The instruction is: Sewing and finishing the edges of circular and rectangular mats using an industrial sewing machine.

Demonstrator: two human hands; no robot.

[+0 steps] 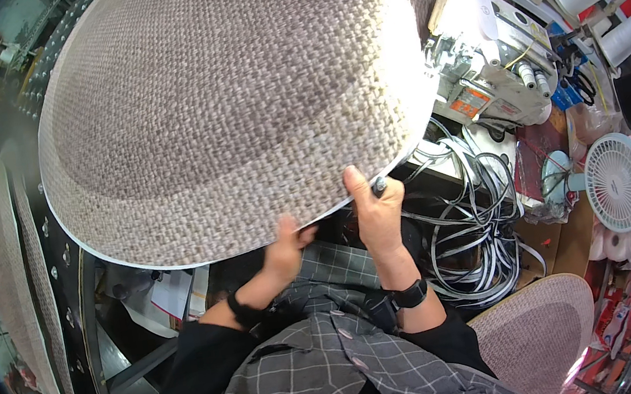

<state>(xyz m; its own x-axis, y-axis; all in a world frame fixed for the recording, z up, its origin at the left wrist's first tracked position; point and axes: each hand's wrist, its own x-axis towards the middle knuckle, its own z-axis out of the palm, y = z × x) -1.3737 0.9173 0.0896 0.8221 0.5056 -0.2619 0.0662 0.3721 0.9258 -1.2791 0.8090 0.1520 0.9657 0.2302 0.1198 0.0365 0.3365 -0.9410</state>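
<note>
A large oval mat (231, 112) of beige-brown woven texture, with a thin white edging, spreads across the upper middle. Its right side reaches a brightly lit white sewing machine (500, 50). My right hand (378, 208) grips the near edge, thumb on top and the other fingers curled below. A small dark piece shows at that hand; what it is I cannot make out. Further left along the same edge is my left hand (283, 256), blurred, with a fingertip over the mat's border. Whether it grips the mat is unclear.
Black-and-white edging strips (475, 215) lie in a tangled heap right of my right hand. Beyond them stands a small white fan (617, 181). Thread cones (621, 41) line the far right. Other mats stand at the left (13, 296) and lower right (540, 335).
</note>
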